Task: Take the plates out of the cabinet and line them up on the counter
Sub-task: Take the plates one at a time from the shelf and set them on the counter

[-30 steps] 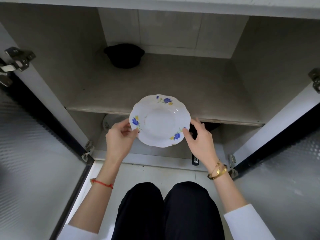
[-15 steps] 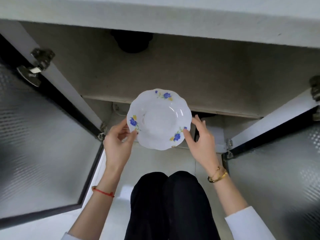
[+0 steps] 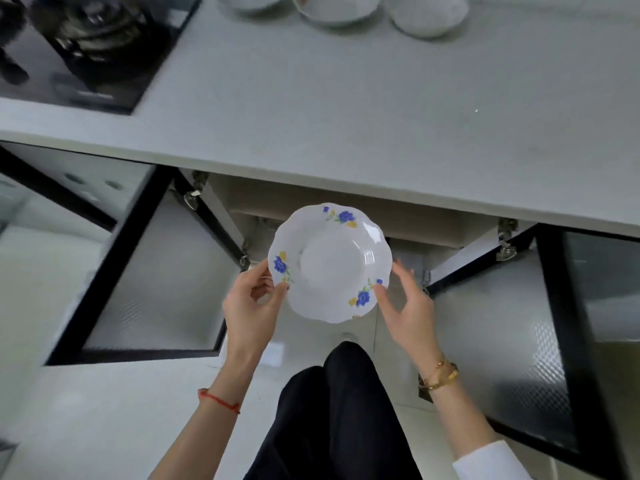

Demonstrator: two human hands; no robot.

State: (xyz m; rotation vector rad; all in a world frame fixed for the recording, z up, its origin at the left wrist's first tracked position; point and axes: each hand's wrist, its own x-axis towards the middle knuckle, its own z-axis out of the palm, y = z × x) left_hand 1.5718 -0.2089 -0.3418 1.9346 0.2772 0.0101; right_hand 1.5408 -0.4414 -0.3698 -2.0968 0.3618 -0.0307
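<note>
While held level in air before open cabinet (image 3: 408, 233), below counter edge: white glazed ceramic plate with scalloped rim and blue-and-yellow flower sprigs (image 3: 330, 263). Judged stiff, light, brittle; glaze likely slick. Best hold: opposite rim edges, thumbs on top, fingers beneath. Left hand (image 3: 249, 303) pinches left rim by flower. Right hand (image 3: 407, 303) spread, thumb tip touching right rim; whether fingers support underside, cannot tell. Pale grey stone counter (image 3: 346, 109) above; three white dishes (image 3: 334, 8) at far edge; black gas hob (image 3: 86, 43) far left.
</note>
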